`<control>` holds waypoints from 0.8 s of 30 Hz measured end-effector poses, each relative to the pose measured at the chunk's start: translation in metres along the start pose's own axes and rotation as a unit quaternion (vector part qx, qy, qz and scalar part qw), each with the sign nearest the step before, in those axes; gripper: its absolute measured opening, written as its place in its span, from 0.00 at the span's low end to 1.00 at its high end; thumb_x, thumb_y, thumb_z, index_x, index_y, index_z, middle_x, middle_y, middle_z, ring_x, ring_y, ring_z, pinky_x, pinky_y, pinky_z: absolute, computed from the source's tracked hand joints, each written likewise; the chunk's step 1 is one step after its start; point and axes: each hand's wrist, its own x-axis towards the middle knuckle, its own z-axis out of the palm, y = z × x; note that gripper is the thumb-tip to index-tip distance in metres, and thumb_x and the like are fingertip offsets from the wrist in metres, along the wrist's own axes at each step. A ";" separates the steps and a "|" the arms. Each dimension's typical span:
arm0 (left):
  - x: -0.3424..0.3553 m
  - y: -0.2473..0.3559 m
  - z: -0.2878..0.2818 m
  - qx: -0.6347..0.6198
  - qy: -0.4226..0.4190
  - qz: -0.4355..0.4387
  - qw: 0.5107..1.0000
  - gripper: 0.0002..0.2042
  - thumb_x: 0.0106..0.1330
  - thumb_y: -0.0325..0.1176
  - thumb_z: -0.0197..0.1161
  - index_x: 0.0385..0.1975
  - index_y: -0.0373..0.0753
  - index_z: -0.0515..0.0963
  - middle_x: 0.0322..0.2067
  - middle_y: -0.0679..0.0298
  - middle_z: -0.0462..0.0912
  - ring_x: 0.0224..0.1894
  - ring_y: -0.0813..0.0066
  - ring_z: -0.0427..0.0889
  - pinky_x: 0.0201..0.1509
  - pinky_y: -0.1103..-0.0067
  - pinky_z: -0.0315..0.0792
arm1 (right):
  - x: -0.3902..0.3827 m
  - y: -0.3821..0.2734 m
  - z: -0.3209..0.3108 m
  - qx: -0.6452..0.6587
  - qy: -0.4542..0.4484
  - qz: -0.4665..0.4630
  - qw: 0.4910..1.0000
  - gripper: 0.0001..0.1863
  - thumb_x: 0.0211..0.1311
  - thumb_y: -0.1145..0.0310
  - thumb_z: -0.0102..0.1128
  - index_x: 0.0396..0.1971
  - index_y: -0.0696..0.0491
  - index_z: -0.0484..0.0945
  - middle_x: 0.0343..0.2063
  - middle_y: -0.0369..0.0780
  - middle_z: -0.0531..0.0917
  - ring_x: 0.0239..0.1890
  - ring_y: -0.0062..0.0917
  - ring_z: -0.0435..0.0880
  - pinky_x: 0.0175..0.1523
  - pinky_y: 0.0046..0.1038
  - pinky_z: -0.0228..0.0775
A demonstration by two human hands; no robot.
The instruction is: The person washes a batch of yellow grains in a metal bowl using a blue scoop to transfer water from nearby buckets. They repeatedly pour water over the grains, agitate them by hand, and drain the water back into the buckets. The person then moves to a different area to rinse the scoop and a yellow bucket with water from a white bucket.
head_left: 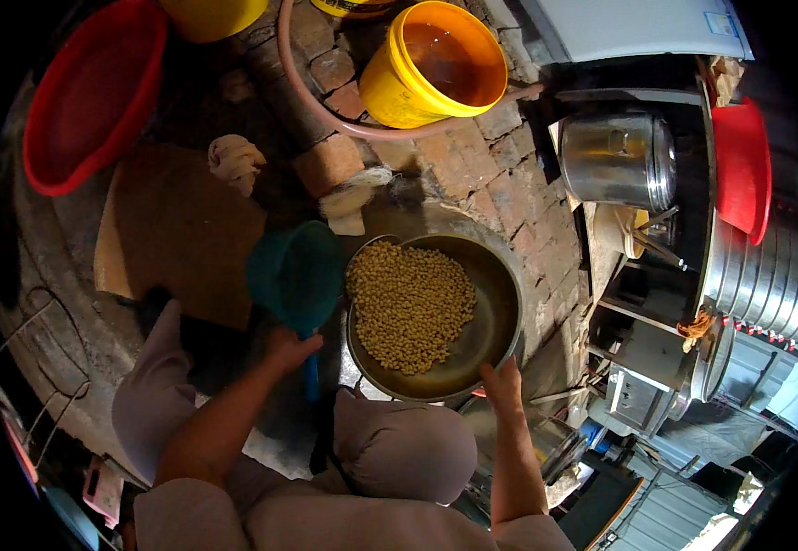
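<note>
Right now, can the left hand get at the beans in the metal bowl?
Probably yes, with the teal scoop: the left hand holds it just left of the metal bowl, and the beans lie uncovered.

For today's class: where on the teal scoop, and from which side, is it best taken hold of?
Probably by its blue handle, coming from the person's side. The teal scoop has its broad round cup facing away from the body, while the slim handle juts back toward it, narrow enough to wrap. The left hand grips there.
</note>
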 end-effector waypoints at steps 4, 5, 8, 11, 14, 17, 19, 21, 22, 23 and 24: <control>0.003 -0.013 0.009 -0.018 0.060 0.041 0.997 0.20 0.46 0.51 0.65 0.32 0.41 0.79 0.29 0.57 0.81 0.33 0.61 0.81 0.38 0.70 0.74 | 0.002 0.005 0.000 -0.066 0.013 -0.009 0.998 0.33 0.48 0.66 0.55 0.55 0.61 0.58 0.42 0.52 0.76 0.36 0.35 0.82 0.29 0.30 0.80; 0.003 -0.011 0.009 -0.018 0.056 0.040 0.997 0.20 0.46 0.51 0.65 0.32 0.41 0.79 0.29 0.57 0.81 0.33 0.61 0.81 0.38 0.70 0.74 | 0.001 0.004 0.000 -0.051 0.009 -0.005 0.999 0.33 0.48 0.66 0.55 0.55 0.61 0.58 0.42 0.52 0.76 0.36 0.35 0.82 0.28 0.29 0.80; 0.005 -0.013 0.009 -0.012 0.049 0.036 0.998 0.21 0.45 0.51 0.65 0.32 0.41 0.79 0.29 0.56 0.81 0.33 0.60 0.81 0.37 0.69 0.74 | -0.003 -0.002 0.000 -0.020 0.002 0.007 1.000 0.34 0.48 0.66 0.55 0.56 0.62 0.57 0.42 0.52 0.76 0.35 0.34 0.82 0.27 0.29 0.80; 0.012 -0.028 0.014 -0.003 0.045 0.029 0.999 0.21 0.44 0.51 0.65 0.32 0.40 0.78 0.29 0.56 0.81 0.34 0.59 0.81 0.37 0.69 0.74 | -0.006 -0.008 0.002 -0.017 0.007 0.021 1.000 0.37 0.48 0.66 0.55 0.58 0.64 0.53 0.41 0.53 0.76 0.33 0.33 0.82 0.26 0.29 0.80; 0.010 -0.019 0.010 -0.006 0.035 0.026 0.999 0.22 0.44 0.51 0.65 0.32 0.39 0.78 0.30 0.55 0.81 0.34 0.59 0.81 0.38 0.69 0.74 | -0.006 -0.007 0.001 -0.030 0.009 0.024 0.999 0.40 0.48 0.66 0.55 0.59 0.67 0.49 0.38 0.53 0.77 0.30 0.33 0.83 0.25 0.28 0.80; 0.011 -0.020 0.009 0.015 0.034 0.032 0.999 0.23 0.44 0.51 0.66 0.33 0.39 0.78 0.31 0.55 0.81 0.35 0.58 0.81 0.39 0.68 0.73 | -0.005 -0.006 0.001 -0.055 0.015 0.002 0.998 0.41 0.48 0.65 0.53 0.60 0.69 0.47 0.35 0.53 0.79 0.28 0.33 0.83 0.26 0.28 0.79; 0.011 -0.021 0.008 0.033 0.041 0.029 0.998 0.23 0.44 0.50 0.66 0.34 0.39 0.77 0.32 0.55 0.81 0.36 0.57 0.80 0.39 0.68 0.73 | -0.007 -0.014 0.003 -0.037 0.017 0.010 0.999 0.41 0.48 0.65 0.53 0.59 0.69 0.47 0.33 0.53 0.79 0.27 0.33 0.83 0.26 0.29 0.78; 0.010 -0.020 0.009 0.009 0.054 0.041 0.998 0.23 0.44 0.50 0.66 0.35 0.38 0.77 0.32 0.55 0.81 0.36 0.57 0.80 0.40 0.68 0.73 | -0.005 -0.011 0.002 -0.058 0.014 0.017 0.998 0.41 0.48 0.65 0.52 0.59 0.70 0.47 0.33 0.54 0.79 0.27 0.33 0.83 0.26 0.30 0.78; 0.010 -0.020 0.010 -0.003 0.060 0.047 0.997 0.23 0.44 0.50 0.66 0.35 0.38 0.77 0.32 0.55 0.81 0.37 0.58 0.80 0.40 0.69 0.73 | -0.002 -0.007 0.001 -0.069 0.012 0.021 0.997 0.41 0.48 0.65 0.52 0.59 0.70 0.47 0.33 0.54 0.79 0.27 0.34 0.83 0.26 0.30 0.78; 0.010 -0.021 0.011 -0.018 0.056 0.053 0.997 0.23 0.44 0.50 0.66 0.35 0.38 0.76 0.33 0.55 0.81 0.36 0.58 0.80 0.40 0.69 0.73 | 0.000 -0.003 0.001 -0.083 0.016 0.006 0.996 0.41 0.48 0.65 0.52 0.59 0.70 0.47 0.33 0.53 0.79 0.27 0.34 0.83 0.26 0.30 0.78; 0.011 -0.023 0.012 -0.032 0.052 0.059 0.996 0.23 0.44 0.50 0.66 0.35 0.38 0.76 0.33 0.55 0.81 0.36 0.58 0.80 0.40 0.69 0.72 | 0.002 0.000 0.002 -0.097 0.020 -0.008 0.995 0.41 0.48 0.65 0.52 0.59 0.70 0.48 0.33 0.53 0.80 0.27 0.34 0.83 0.26 0.30 0.78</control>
